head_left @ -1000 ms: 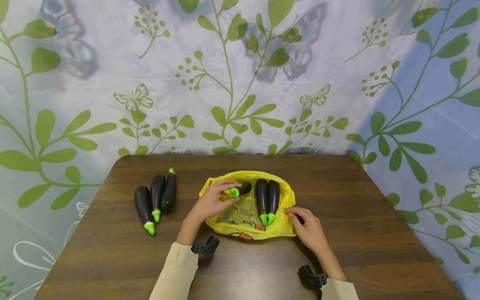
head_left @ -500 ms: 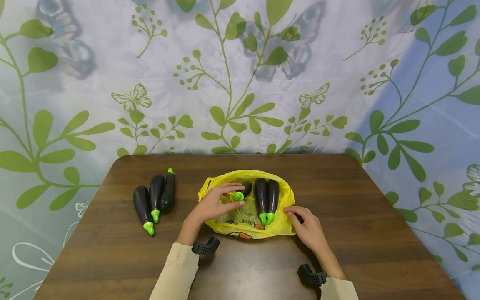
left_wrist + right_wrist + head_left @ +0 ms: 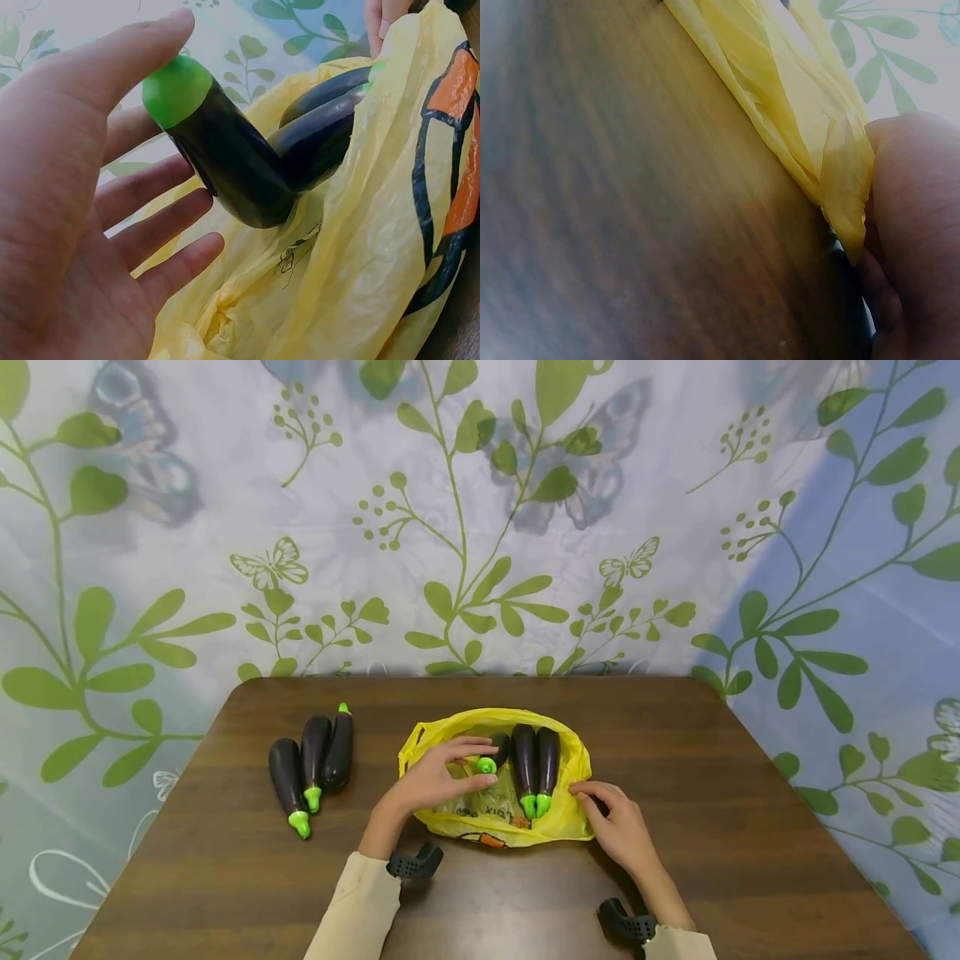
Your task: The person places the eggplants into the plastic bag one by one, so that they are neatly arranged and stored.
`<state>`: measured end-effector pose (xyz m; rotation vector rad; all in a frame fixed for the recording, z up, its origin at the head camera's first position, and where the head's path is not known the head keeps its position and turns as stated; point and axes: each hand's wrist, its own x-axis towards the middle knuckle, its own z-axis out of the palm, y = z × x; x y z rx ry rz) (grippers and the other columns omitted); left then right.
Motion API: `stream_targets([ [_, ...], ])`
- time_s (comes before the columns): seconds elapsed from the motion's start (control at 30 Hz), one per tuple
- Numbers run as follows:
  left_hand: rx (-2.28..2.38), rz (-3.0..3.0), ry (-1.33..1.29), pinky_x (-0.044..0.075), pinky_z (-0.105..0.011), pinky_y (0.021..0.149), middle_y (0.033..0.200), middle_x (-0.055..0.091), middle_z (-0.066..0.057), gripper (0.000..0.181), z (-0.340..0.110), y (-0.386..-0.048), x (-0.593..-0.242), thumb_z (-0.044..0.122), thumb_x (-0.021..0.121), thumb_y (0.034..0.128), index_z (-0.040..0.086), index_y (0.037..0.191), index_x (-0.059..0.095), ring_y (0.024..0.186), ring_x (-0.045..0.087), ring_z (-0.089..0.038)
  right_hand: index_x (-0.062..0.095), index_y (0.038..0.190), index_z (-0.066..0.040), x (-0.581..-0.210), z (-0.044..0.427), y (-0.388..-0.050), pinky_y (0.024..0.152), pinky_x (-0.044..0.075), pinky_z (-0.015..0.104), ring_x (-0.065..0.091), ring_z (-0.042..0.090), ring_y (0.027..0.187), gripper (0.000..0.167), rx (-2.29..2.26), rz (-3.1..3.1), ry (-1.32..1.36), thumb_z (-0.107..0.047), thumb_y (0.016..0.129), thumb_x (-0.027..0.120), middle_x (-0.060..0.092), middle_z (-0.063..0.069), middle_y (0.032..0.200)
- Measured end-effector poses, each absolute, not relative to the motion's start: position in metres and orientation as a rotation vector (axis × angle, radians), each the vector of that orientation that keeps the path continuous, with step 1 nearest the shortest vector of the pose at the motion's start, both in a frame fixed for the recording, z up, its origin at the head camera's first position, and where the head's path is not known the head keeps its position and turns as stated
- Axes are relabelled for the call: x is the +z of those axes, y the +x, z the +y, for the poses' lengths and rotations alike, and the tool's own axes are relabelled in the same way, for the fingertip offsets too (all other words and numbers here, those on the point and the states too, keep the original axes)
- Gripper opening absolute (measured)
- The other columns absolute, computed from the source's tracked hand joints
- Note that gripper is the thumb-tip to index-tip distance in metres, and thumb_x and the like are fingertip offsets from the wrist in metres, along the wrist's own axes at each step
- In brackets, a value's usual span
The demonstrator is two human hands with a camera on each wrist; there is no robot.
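Note:
A yellow plastic bag (image 3: 450, 727) lies with its mouth wide on the table. Inside, on its right, two toy eggplants (image 3: 536, 760) rest side by side, green caps toward me. My left hand (image 3: 438, 777) reaches over the bag's left part and holds a third eggplant (image 3: 232, 157) by its green cap, thumb on the cap and fingers along the far side. The held eggplant's lower end is in the bag, near the other two. At the bag's right edge my right hand (image 3: 618, 827) pinches the rim; its fingertips are partly hidden in the right wrist view.
Three more eggplants (image 3: 287, 777) lie close together on the left of the brown wooden table (image 3: 712, 793). A patterned cloth (image 3: 480, 527) with leaves and butterflies hangs behind the table's back edge.
My left hand has moved slightly right with its eggplant, bringing it nearer the pair in the bag. The right hand stays at the bag's rim. The head view has tilted slightly.

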<state>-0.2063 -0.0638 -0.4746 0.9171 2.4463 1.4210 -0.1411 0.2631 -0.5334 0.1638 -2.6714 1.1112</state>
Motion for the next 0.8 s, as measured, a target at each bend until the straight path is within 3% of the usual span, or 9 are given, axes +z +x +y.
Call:
stream_targets([
  [0.17, 1.410, 2.428, 0.914, 0.053, -0.046, 0.093, 0.156, 0.051, -0.003, 0.059, -0.0616, -0.2049, -0.4765, 0.047, 0.073, 0.0942, 0.017, 0.144, 0.063, 0.132, 0.055, -0.034, 0.077, 0.117, -0.013, -0.5353, 0.2638, -0.1401, 0.102, 0.050, 0.059, 0.063, 0.035, 0.121, 0.019, 1.117, -2.667, 0.167, -0.017, 0.102, 0.066, 0.073, 0.009, 0.122],
  [0.3, 1.380, 2.443, 0.899, 0.053, -0.038, 0.088, 0.156, 0.050, 0.003, 0.059, -0.0602, -0.2055, -0.4757, 0.049, 0.073, 0.0941, 0.020, 0.144, 0.063, 0.134, 0.055, -0.029, 0.077, 0.116, -0.013, -0.5347, 0.2650, -0.1408, 0.102, 0.051, 0.058, 0.063, 0.034, 0.121, 0.019, 1.115, -2.659, 0.180, -0.017, 0.102, 0.066, 0.073, 0.008, 0.121],
  [0.53, 1.398, 2.438, 0.936, 0.052, -0.052, 0.098, 0.156, 0.051, -0.001, 0.058, -0.0582, -0.2065, -0.4765, 0.048, 0.070, 0.0966, 0.017, 0.145, 0.062, 0.130, 0.056, -0.032, 0.077, 0.117, -0.013, -0.5337, 0.2665, -0.1412, 0.102, 0.051, 0.057, 0.063, 0.033, 0.121, 0.019, 1.109, -2.655, 0.175, -0.016, 0.102, 0.065, 0.073, 0.008, 0.121],
  [0.7, 1.403, 2.444, 0.925, 0.051, -0.054, 0.098, 0.155, 0.052, -0.001, 0.056, -0.0588, -0.2061, -0.4770, 0.045, 0.070, 0.0972, 0.016, 0.144, 0.063, 0.127, 0.057, -0.032, 0.077, 0.118, -0.013, -0.5350, 0.2656, -0.1417, 0.103, 0.050, 0.059, 0.062, 0.035, 0.123, 0.020, 1.115, -2.672, 0.171, -0.018, 0.103, 0.065, 0.072, 0.009, 0.123],
  [0.8, 1.407, 2.436, 0.920, 0.051, -0.053, 0.099, 0.156, 0.051, -0.002, 0.056, -0.0591, -0.2056, -0.4781, 0.044, 0.071, 0.0969, 0.016, 0.144, 0.063, 0.133, 0.055, -0.031, 0.077, 0.118, -0.013, -0.5364, 0.2650, -0.1417, 0.103, 0.050, 0.059, 0.062, 0.035, 0.123, 0.020, 1.118, -2.672, 0.172, -0.017, 0.103, 0.065, 0.073, 0.009, 0.123],
])
